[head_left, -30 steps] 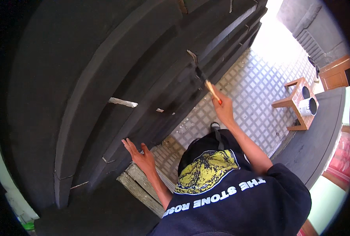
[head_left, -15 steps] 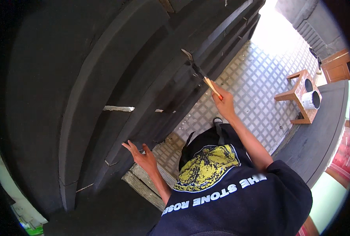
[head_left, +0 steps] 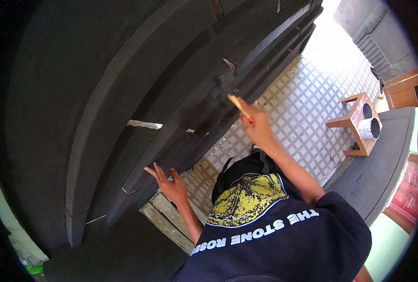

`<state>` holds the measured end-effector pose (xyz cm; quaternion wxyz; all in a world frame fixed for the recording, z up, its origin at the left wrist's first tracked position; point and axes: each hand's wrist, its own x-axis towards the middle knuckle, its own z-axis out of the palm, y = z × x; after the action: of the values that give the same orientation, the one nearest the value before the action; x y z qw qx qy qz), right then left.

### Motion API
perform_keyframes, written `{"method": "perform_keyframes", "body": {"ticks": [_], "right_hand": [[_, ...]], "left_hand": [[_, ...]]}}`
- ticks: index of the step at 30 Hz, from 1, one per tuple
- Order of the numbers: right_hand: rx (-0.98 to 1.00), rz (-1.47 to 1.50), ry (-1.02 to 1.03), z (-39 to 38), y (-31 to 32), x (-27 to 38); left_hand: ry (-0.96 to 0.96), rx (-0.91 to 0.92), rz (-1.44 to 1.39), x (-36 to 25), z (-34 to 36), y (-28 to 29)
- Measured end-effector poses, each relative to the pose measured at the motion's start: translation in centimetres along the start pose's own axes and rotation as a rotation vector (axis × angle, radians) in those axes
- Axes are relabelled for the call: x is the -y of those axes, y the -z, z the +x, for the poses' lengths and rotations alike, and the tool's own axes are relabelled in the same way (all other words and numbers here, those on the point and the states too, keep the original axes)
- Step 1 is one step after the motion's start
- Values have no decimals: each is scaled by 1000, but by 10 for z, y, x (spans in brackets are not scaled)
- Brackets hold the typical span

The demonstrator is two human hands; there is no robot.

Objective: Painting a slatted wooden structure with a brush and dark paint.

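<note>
A large dark-painted structure (head_left: 101, 94) with curved raised ridges and pale bare patches fills the left side. My right hand (head_left: 256, 122) grips a paintbrush (head_left: 238, 105) with a light wooden handle and red end, its dark bristles against the surface below a short pale mark (head_left: 229, 65). The bristles are hard to make out against the dark paint. My left hand (head_left: 170, 183) is open, fingers spread, with its fingertips at a lower ridge of the same surface, right of a long pale strip (head_left: 143, 124).
A woven-look brown stool (head_left: 341, 123) on the tiled floor holds a white tub (head_left: 369, 128) and a dark-filled container (head_left: 367, 110). A grey curved ledge (head_left: 373, 169) runs along the right. Weathered boards (head_left: 164, 221) lie below my left hand. A wooden door (head_left: 401, 94) is farther back.
My right hand and the brush have moved left and slightly down along the dark surface. My left hand stays at the ridge, its fingers shifted slightly up.
</note>
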<state>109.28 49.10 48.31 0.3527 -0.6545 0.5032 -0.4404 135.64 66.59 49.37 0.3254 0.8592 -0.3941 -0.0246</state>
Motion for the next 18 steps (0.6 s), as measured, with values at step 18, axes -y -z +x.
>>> {"method": "perform_keyframes", "body": {"ticks": [18], "right_hand": [[268,75,49,-11,12,8]], "left_hand": [[-169,-82,117,22,-2,-7]]}}
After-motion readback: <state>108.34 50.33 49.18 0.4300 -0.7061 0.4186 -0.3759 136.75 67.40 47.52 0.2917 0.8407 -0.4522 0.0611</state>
